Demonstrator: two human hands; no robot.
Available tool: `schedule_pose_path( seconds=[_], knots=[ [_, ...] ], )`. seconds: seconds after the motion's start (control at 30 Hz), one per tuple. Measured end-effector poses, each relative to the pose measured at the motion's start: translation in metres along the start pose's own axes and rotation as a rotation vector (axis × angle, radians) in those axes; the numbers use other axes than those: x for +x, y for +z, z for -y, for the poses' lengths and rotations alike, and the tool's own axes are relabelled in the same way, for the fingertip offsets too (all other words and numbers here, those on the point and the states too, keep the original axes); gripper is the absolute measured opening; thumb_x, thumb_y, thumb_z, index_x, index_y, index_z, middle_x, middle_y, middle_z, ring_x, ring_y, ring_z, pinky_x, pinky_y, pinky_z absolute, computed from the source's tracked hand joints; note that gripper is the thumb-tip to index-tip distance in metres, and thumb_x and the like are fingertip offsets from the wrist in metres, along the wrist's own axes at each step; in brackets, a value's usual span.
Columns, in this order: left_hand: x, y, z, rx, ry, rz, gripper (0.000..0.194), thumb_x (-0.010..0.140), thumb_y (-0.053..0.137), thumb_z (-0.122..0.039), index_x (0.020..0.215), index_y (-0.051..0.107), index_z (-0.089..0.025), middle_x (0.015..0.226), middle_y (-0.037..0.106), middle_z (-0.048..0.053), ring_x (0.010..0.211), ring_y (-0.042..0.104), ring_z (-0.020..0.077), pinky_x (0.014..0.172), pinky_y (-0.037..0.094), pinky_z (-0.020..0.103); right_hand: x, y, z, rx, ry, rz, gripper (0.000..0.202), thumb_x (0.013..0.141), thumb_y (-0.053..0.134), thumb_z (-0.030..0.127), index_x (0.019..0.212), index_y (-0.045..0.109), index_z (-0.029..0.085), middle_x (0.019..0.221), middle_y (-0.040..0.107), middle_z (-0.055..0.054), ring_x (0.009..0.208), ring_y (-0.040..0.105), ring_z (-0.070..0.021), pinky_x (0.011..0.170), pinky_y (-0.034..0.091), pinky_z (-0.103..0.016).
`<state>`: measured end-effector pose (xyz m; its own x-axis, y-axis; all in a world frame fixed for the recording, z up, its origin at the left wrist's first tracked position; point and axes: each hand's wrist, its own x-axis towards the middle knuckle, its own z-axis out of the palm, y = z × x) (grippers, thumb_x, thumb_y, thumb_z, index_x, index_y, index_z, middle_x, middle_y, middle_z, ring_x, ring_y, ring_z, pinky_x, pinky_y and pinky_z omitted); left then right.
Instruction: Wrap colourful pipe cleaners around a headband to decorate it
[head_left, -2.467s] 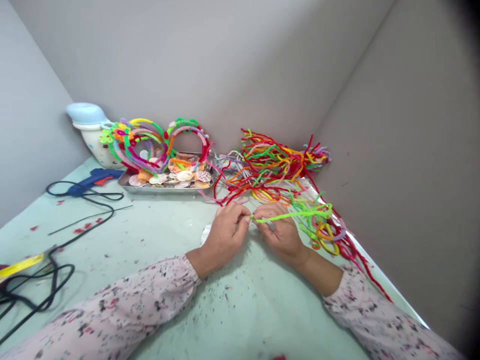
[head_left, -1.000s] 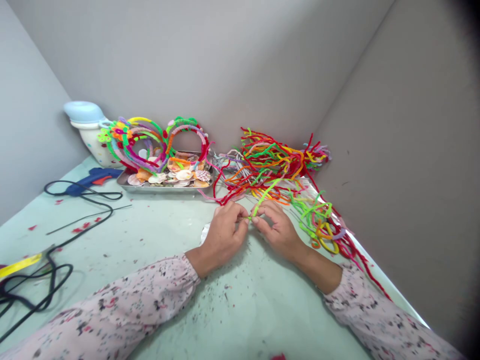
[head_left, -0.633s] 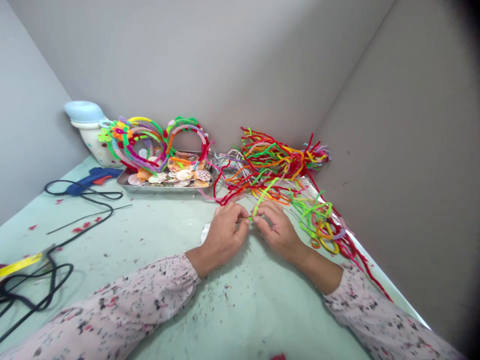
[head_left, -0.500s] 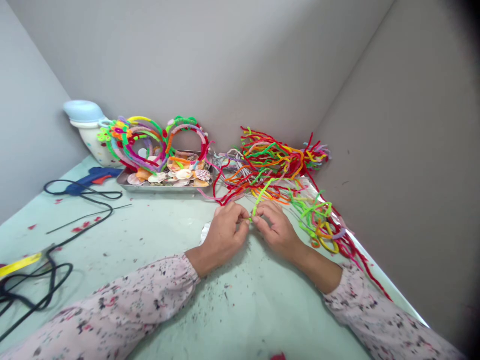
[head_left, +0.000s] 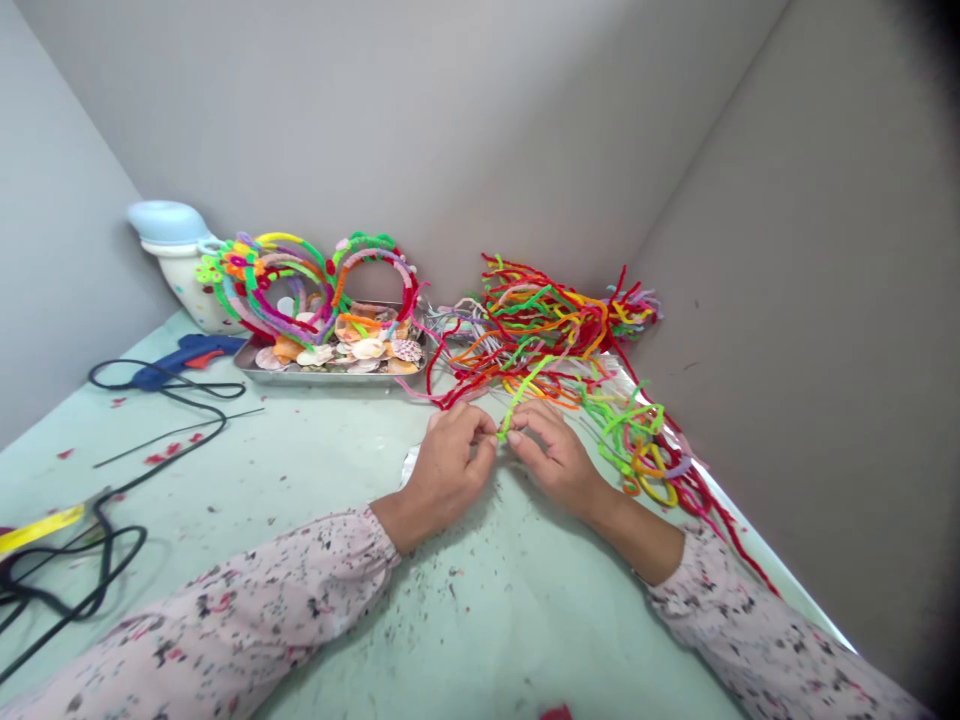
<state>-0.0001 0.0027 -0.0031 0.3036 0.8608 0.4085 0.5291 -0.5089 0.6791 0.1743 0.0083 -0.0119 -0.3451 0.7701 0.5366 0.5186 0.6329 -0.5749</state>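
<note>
I am holding a green fuzzy stick (head_left: 527,387) near the middle of the picture. My left hand (head_left: 454,465) is pinching its low end between thumb and pointing finger. My right hand (head_left: 559,460) is pinching it too, just beside that spot. The tips of my two hands are almost meeting. The stick is standing up from my fingers and leaning toward the upper right, in front of the big messy pile of fuzzy sticks (head_left: 555,310).

My left arm is slanting up from the lower left corner, and my right arm is slanting up from the lower right. My wrists are spreading apart while my hands are pointing in at each other, so my arms are making a pointy roof shape. The backs of my hands are facing up. My other fingers are curling in, and I cannot tell what the hidden ones are doing. My left flowery sleeve (head_left: 300,590) is ending at my wrist, but my right flowery sleeve (head_left: 750,615) is sitting farther up my arm.

Under my hands, the pale green table (head_left: 480,640) is showing dark specks. Left of the pile, a metal tray (head_left: 330,379) is holding shells (head_left: 367,349).
</note>
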Motion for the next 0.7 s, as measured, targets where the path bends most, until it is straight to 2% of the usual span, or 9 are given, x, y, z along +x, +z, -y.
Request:
schedule_pose_path(
  seconds=[0.7],
  knots=[
    [0.0003,-0.0003,0.0002,-0.009,0.0,0.004,0.007,0.082,0.046,-0.018,0.081,0.053,-0.019,0.082,0.057,0.001,0.08,0.05,0.0166,0.078,0.036,0.032,-0.0012,0.0003,-0.0033,0.022,-0.003,0.0,0.006,0.083,0.054,0.018,0.088,0.054,0.022,0.091,0.056,-0.003,0.09,0.052,-0.0205,0.085,0.038,-0.037]
  ],
)
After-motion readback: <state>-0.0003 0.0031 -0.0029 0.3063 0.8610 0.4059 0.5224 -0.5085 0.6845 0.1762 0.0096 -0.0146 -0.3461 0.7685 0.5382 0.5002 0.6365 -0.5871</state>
